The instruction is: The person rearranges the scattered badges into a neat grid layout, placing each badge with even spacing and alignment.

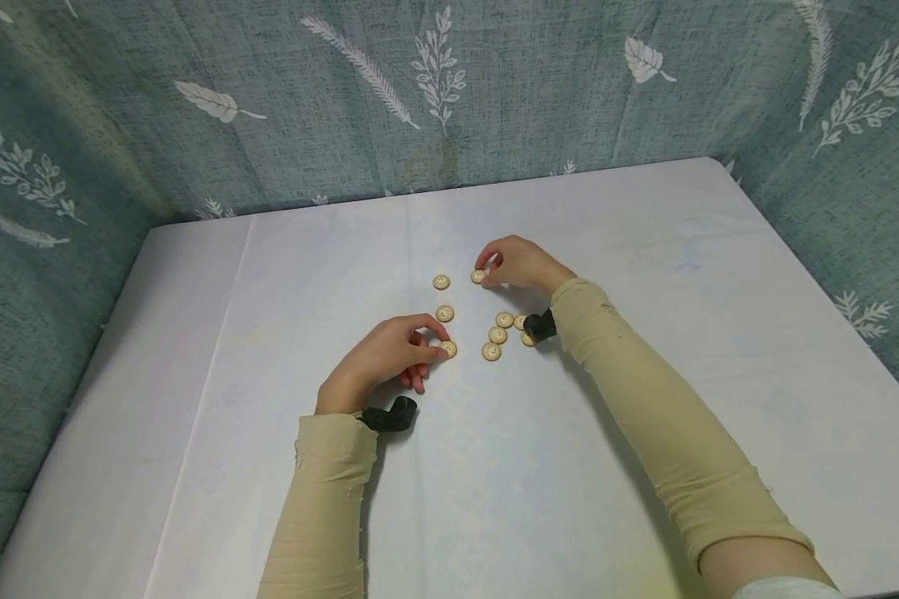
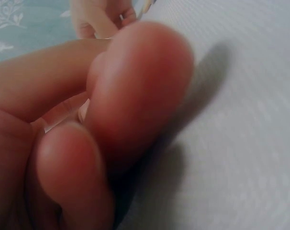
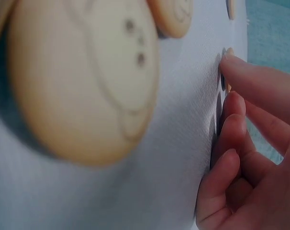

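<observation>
My left hand (image 1: 389, 353) pinches a round, pale wooden button (image 1: 449, 349) between thumb and forefinger, at the near end of a short column. Beyond it in that column lie a second button (image 1: 444, 314) and a third button (image 1: 441, 282), set apart from each other. To the right of the far one, my right hand (image 1: 523, 264) holds another button (image 1: 479, 276) by its edges, low over the white cloth. In the right wrist view a large, close button (image 3: 87, 81) shows two dark holes and a thin line drawing. Curled fingers (image 2: 140, 86) fill the left wrist view.
Several loose buttons (image 1: 498, 334) lie in a cluster below my right wrist, partly hidden by a black wrist camera (image 1: 541, 325). Another camera (image 1: 393, 414) sits on my left wrist. A green leaf-patterned curtain (image 1: 494, 100) surrounds the white table (image 1: 607, 233) at the back and sides.
</observation>
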Demonstrator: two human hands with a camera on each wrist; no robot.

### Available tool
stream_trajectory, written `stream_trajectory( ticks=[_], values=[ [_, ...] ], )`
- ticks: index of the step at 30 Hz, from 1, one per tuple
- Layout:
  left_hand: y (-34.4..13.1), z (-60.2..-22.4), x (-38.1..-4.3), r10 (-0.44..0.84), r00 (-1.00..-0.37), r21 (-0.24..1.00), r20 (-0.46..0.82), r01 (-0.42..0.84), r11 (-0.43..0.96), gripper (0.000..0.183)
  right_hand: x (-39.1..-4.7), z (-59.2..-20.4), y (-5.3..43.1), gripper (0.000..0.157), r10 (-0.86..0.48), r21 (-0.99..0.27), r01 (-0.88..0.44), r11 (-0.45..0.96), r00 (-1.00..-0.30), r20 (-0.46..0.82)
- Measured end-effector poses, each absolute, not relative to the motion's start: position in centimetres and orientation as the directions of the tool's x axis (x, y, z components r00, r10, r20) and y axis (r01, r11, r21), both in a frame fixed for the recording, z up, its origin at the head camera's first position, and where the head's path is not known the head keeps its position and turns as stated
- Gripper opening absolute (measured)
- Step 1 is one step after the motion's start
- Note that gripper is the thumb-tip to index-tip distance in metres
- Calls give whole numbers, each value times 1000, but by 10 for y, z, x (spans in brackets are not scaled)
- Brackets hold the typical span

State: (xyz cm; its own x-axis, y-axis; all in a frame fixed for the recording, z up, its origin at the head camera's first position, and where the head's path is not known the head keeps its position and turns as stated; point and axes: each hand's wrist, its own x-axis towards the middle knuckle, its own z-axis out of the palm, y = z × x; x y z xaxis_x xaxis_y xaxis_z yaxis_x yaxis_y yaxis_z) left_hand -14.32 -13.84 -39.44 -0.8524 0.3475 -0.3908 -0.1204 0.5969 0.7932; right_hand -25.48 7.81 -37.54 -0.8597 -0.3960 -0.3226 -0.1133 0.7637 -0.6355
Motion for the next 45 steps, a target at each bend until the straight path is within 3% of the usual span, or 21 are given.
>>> stream_trajectory(
  ticks=[14,32,45],
  values=[
    [-139,-395,-143,351,-855,794,-383,-110,598,18,-256,-377,91,34,-433,-680,-104,726,-837,-335],
    [-139,-397,-144,350,-853,794,-388,-117,596,17,-223,-374,119,28,-452,-730,-221,647,-882,-133],
    [-138,-396,-145,344,-856,788,-387,-114,605,17,-206,-365,128,27,-523,-729,-330,599,-851,-45]
  ],
)
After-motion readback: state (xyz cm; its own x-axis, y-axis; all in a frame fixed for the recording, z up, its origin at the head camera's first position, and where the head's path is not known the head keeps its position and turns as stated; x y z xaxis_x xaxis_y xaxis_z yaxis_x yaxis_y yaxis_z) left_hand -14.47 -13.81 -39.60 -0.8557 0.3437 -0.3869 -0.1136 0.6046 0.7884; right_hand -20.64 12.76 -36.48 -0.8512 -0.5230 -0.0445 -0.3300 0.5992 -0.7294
